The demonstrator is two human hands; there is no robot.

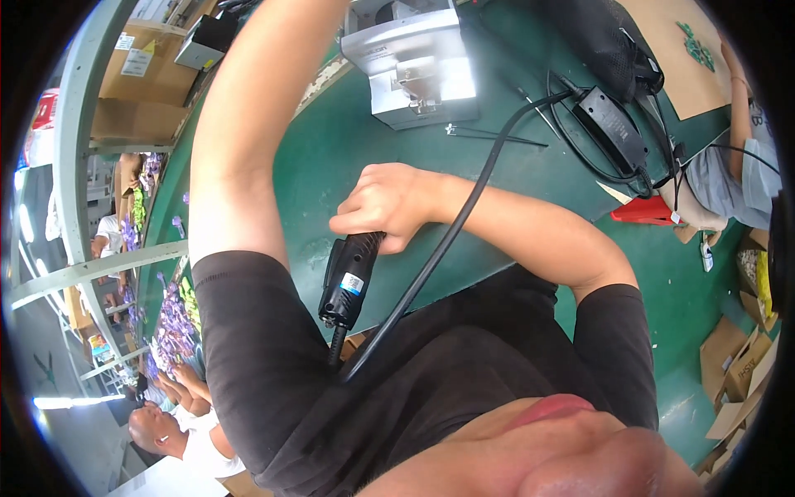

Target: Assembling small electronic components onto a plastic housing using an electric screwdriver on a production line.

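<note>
My right hand (387, 205) is wrapped round the upper part of a black corded handheld power tool (348, 277), shaped like an electric screwdriver. A small white-and-blue label is on its body. Its cable end points toward my body, and my fist hides the working end. A thick black cable (447, 240) crosses over my right forearm toward a black power adapter (613, 128). My left arm (248, 124) reaches up past the top edge, so the left hand is out of sight. To the right of that arm stands a grey-white metal fixture (422, 74) on the green table (306, 186).
Thin rods (497, 137) lie beside the fixture. A black bag (600, 41) and brown cardboard (675, 50) occupy the far right, where another person's arm (737, 108) shows. Metal shelving (79, 166) and co-workers with purple flowers (174, 323) are at left. Cardboard boxes (741, 369) sit at right.
</note>
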